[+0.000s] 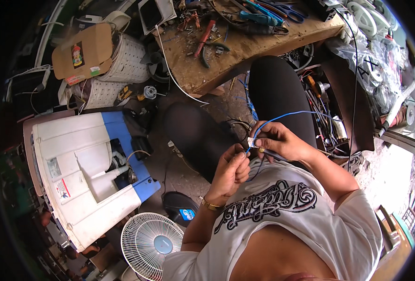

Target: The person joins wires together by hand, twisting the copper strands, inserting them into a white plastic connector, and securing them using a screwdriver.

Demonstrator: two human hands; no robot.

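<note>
Above my lap, both hands work close together on a blue wire (289, 113). My left hand (233, 169) is closed, its thumb and fingertips pinching the wire. Just to the right, my right hand (282, 143) grips the same wire and a small whitish piece (252, 142) between thumb and forefinger. From there the wire arcs up and away to the right. A dark thin thing with a yellow spot shows under my right fingers; I cannot make out what it is. A gold-coloured wristband circles my left wrist.
Ahead stands a worn wooden bench (245, 47) with red-handled pliers (205, 40), scissors (294, 13) and scraps. At left lies a white and blue appliance housing (83, 136), with a fan (163, 243) nearer me. A tool box (345, 100) sits at right, beside bagged parts (362, 65).
</note>
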